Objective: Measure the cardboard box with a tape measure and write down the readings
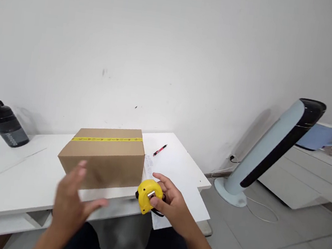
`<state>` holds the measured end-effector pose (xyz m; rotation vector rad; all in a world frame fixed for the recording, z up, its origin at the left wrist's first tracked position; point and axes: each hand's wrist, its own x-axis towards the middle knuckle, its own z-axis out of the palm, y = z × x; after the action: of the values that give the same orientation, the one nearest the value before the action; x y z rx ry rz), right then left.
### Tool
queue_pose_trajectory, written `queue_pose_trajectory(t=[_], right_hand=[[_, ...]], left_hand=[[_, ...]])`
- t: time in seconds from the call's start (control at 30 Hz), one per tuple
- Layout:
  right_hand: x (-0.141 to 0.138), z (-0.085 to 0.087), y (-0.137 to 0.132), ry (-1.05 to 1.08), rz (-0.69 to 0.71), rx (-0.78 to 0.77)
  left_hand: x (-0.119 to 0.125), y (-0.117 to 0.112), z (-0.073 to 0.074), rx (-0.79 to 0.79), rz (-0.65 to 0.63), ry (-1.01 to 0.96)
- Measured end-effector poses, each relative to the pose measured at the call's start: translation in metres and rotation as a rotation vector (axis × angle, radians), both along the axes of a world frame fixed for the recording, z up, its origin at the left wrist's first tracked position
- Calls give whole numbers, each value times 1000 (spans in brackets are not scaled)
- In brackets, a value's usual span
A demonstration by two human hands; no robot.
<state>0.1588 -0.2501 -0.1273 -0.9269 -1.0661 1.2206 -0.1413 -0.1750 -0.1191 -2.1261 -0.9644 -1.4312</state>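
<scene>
A brown cardboard box (105, 157) with a strip of yellow tape across its top sits on the white table (9, 177). My right hand (173, 205) is closed around a yellow tape measure (148, 195), held just off the box's near right corner. My left hand (71, 202) is blurred and hovers in front of the box's near face, fingers spread, holding nothing.
A red pen (159, 150) and a sheet of paper (175, 170) lie right of the box. A dark bottle (4, 123) stands at the table's far left. A tower fan (268, 150) stands on the floor at right, beside a white cabinet (309, 176).
</scene>
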Motion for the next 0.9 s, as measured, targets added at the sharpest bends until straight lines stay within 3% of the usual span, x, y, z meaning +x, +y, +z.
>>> queue_pose_trajectory(t=[0.07, 0.1, 0.17, 0.27, 0.37, 0.5, 0.67, 0.77, 0.9], right_hand=[[12, -7, 15, 19, 71, -52], [14, -11, 22, 16, 104, -78], [9, -21, 37, -6, 138, -117], [-8, -34, 51, -56, 88, -104], [-15, -34, 54, -62, 35, -68], [-2, -10, 50, 12, 82, -82], [13, 20, 38, 61, 178, -103], [8, 25, 29, 94, 268, -100], [-11, 22, 17, 98, 401, -121]], left_hand=[[-35, 17, -16, -291, 163, -303], [-49, 23, -26, -454, 159, -444], [-64, 28, -45, -608, 143, -482], [-60, 21, -68, -783, 104, -448], [-47, 1, -77, -907, 120, -519], [-44, -23, -61, -804, 192, -591], [-49, -35, -21, -652, 308, -616], [-44, -24, 4, -626, 373, -740], [-39, 20, 26, -723, 302, -825]])
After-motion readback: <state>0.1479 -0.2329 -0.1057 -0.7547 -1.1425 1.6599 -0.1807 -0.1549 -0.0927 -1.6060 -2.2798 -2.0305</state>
